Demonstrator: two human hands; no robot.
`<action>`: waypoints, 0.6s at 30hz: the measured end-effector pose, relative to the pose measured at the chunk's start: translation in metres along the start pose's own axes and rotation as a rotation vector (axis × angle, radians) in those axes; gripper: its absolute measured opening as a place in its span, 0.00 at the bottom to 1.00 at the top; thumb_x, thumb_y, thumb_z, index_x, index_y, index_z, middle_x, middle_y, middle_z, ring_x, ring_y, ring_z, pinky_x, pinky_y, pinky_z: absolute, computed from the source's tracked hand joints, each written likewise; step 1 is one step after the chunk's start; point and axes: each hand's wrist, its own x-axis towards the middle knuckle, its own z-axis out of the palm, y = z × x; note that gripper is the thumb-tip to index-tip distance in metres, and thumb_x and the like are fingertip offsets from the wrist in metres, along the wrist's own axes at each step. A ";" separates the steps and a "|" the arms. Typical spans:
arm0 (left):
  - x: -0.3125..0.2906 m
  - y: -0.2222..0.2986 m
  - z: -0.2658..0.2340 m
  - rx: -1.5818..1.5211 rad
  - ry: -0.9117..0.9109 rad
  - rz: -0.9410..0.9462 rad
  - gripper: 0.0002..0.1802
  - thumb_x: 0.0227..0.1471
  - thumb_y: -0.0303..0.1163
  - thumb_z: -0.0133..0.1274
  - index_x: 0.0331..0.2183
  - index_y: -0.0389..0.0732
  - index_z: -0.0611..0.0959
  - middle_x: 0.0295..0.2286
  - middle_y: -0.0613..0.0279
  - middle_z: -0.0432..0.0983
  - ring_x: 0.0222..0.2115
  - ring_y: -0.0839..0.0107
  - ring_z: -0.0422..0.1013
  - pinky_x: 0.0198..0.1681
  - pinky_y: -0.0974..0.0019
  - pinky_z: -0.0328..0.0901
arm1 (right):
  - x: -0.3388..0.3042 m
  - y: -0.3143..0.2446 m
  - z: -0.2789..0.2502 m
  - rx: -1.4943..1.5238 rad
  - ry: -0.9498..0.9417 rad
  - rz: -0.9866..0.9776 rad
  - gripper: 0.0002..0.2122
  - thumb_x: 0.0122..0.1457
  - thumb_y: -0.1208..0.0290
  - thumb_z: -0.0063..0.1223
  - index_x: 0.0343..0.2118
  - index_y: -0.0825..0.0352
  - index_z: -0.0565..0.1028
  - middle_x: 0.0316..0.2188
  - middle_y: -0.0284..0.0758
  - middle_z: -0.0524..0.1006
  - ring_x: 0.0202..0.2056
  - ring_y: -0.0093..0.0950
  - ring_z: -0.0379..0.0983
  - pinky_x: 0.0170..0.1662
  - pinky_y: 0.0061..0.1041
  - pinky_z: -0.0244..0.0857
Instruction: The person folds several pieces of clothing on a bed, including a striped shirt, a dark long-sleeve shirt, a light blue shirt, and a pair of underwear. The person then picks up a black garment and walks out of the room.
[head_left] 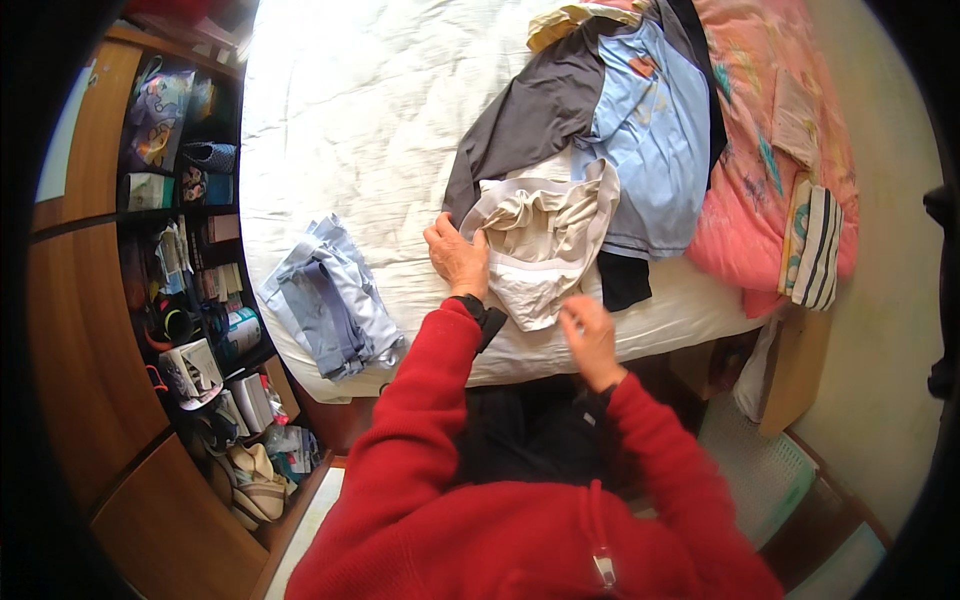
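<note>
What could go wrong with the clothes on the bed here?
1. The beige garment lies at the bed's near edge, under the left hand and beside the right hand. A tug might drag it off the white sheet.
2. The folded blue-grey stack also sits near that edge, so a bump could tip it to the floor.
3. The unsorted pile overlaps the beige garment and may slump onto it.

A folded garment stack [330, 300] lies on the bed [340, 120] near its left edge; an unfolded clothes pile [600, 130] lies right of it; shelving [190, 280] stands left of the bed.
</note>
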 end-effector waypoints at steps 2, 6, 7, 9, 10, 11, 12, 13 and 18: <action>0.008 -0.006 -0.003 -0.115 -0.289 -0.142 0.20 0.44 0.30 0.62 0.39 0.35 0.76 0.31 0.55 0.73 0.32 0.58 0.72 0.39 0.60 0.66 | 0.044 -0.003 -0.015 -0.032 0.112 -0.023 0.11 0.50 0.79 0.56 0.39 0.71 0.74 0.37 0.44 0.74 0.38 0.42 0.72 0.42 0.35 0.67; 0.011 -0.001 -0.027 -0.635 -0.660 -0.255 0.11 0.51 0.31 0.59 0.35 0.33 0.81 0.24 0.70 0.76 0.24 0.79 0.68 0.33 0.73 0.64 | 0.124 -0.020 -0.032 -0.327 0.234 -0.354 0.22 0.47 0.81 0.55 0.49 0.66 0.72 0.47 0.41 0.73 0.50 0.40 0.68 0.53 0.35 0.63; 0.003 0.003 -0.040 -0.911 -0.782 -0.332 0.11 0.55 0.30 0.55 0.38 0.33 0.82 0.29 0.72 0.77 0.29 0.84 0.68 0.34 0.77 0.62 | 0.137 -0.025 -0.032 -0.343 0.158 -0.410 0.24 0.46 0.81 0.55 0.51 0.65 0.72 0.49 0.40 0.72 0.52 0.40 0.67 0.54 0.35 0.62; -0.007 0.014 -0.066 -1.048 -0.883 -0.291 0.10 0.56 0.26 0.52 0.39 0.34 0.83 0.31 0.70 0.77 0.33 0.81 0.69 0.38 0.76 0.62 | 0.156 -0.032 -0.026 -0.355 0.019 -0.556 0.28 0.43 0.83 0.54 0.53 0.63 0.70 0.51 0.39 0.71 0.54 0.40 0.65 0.56 0.35 0.61; -0.012 0.020 -0.080 -1.076 -0.911 -0.186 0.10 0.55 0.22 0.51 0.39 0.34 0.83 0.33 0.69 0.77 0.35 0.80 0.69 0.41 0.75 0.62 | 0.160 -0.034 -0.019 -0.345 -0.036 -0.564 0.32 0.41 0.83 0.53 0.55 0.59 0.70 0.53 0.38 0.71 0.56 0.39 0.64 0.59 0.40 0.58; -0.016 0.027 -0.093 -1.048 -0.906 -0.124 0.10 0.55 0.21 0.50 0.38 0.33 0.83 0.35 0.67 0.76 0.37 0.79 0.69 0.42 0.75 0.62 | 0.160 -0.035 -0.011 -0.382 -0.083 -0.584 0.31 0.40 0.82 0.54 0.53 0.57 0.71 0.52 0.37 0.72 0.56 0.38 0.65 0.57 0.42 0.58; -0.019 0.034 -0.104 -1.041 -0.894 -0.035 0.10 0.54 0.19 0.50 0.37 0.33 0.83 0.36 0.65 0.76 0.39 0.77 0.69 0.44 0.74 0.62 | 0.159 -0.035 -0.005 -0.443 -0.147 -0.587 0.30 0.39 0.81 0.55 0.52 0.56 0.72 0.51 0.36 0.72 0.55 0.38 0.65 0.55 0.44 0.58; -0.019 0.038 -0.115 -1.008 -0.946 0.065 0.08 0.53 0.18 0.50 0.35 0.32 0.83 0.37 0.63 0.74 0.40 0.74 0.69 0.45 0.73 0.62 | 0.157 -0.034 0.000 -0.375 -0.199 -0.588 0.23 0.37 0.79 0.56 0.42 0.55 0.76 0.42 0.33 0.76 0.53 0.35 0.67 0.49 0.45 0.58; -0.030 0.046 -0.162 -1.466 -0.983 -0.637 0.11 0.55 0.24 0.50 0.39 0.33 0.82 0.37 0.59 0.78 0.41 0.67 0.73 0.50 0.65 0.64 | 0.125 -0.020 -0.012 -0.330 -0.105 -0.485 0.08 0.38 0.77 0.57 0.25 0.59 0.75 0.26 0.32 0.74 0.35 0.36 0.71 0.42 0.34 0.60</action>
